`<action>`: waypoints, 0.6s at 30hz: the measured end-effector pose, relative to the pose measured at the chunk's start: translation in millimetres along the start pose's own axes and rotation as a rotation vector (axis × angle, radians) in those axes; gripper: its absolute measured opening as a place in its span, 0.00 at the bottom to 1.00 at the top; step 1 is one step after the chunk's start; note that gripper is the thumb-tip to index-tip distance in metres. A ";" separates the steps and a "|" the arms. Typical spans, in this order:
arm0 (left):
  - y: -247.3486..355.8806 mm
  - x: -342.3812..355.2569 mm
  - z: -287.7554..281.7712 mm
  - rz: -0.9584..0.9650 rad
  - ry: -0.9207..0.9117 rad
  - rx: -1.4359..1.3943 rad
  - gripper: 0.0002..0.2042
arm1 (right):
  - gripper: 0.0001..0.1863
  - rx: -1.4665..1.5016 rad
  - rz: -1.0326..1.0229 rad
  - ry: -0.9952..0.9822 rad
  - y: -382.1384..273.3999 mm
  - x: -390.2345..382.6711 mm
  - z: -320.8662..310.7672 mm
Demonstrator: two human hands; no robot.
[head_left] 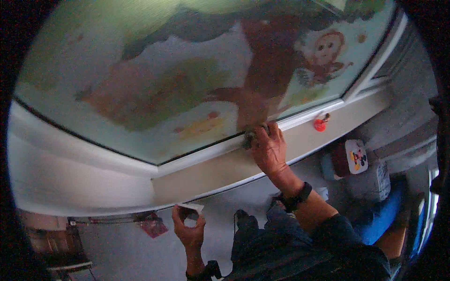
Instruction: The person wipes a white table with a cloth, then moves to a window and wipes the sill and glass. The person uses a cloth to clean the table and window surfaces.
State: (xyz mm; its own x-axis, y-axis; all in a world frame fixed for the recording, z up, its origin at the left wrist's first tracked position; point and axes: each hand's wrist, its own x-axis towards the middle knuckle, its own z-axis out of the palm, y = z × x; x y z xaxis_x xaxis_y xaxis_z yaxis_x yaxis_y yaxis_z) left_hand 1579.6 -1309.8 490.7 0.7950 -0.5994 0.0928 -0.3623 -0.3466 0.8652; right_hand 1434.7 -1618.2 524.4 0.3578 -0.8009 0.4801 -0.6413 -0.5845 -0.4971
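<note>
My right hand is closed around a small dark, crumpled pad, pressed to the lower part of the white window frame. Its exact kind is hard to make out in the dim light. Below the sill's front edge, my left hand grips a white, flat-edged piece between thumb and fingers. The window glass carries a picture of a brown tree, green leaves and a monkey.
On the beige sill, right of my right hand, stands a small red round container. A grey curtain hangs at the right. Below it are a box with a cartoon figure and a blue item. A wooden chair is lower left.
</note>
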 end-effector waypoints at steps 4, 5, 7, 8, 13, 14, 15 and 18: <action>-11.2 -0.4 -10.0 -0.073 0.004 -0.029 0.40 | 0.24 0.026 -0.114 0.010 -28.8 -6.4 14.5; -13.5 0.1 -12.7 -0.080 0.009 -0.042 0.40 | 0.24 0.029 -0.105 0.001 -37.3 -6.4 20.3; -17.4 1.3 -19.7 -0.122 -0.015 -0.081 0.40 | 0.23 0.054 -0.115 -0.030 -54.3 -11.5 27.7; -19.4 1.6 -22.9 -0.101 0.000 -0.049 0.40 | 0.22 0.065 -0.112 -0.046 -62.8 -14.0 31.4; -33.9 -0.9 -38.8 -0.095 0.044 -0.068 0.40 | 0.19 0.033 -0.184 -0.135 -103.9 -23.0 53.3; -38.0 -2.3 -41.5 -0.109 0.048 -0.075 0.40 | 0.18 0.033 -0.182 -0.168 -111.2 -24.9 57.1; -41.7 -3.5 -43.3 -0.058 0.055 -0.048 0.40 | 0.18 0.050 -0.210 -0.144 -117.4 -26.1 60.2; -52.8 -7.1 -51.0 -0.011 0.079 0.016 0.40 | 0.17 0.084 -0.258 -0.150 -137.6 -31.2 71.6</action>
State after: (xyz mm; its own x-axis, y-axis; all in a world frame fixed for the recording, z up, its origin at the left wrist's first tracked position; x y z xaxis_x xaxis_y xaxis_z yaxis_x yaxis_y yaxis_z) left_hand 1617.9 -1250.5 469.4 0.8347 -0.5368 0.1227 -0.3607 -0.3646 0.8585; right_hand 1560.4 -1522.1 526.0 0.6016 -0.6314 0.4893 -0.4599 -0.7746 -0.4341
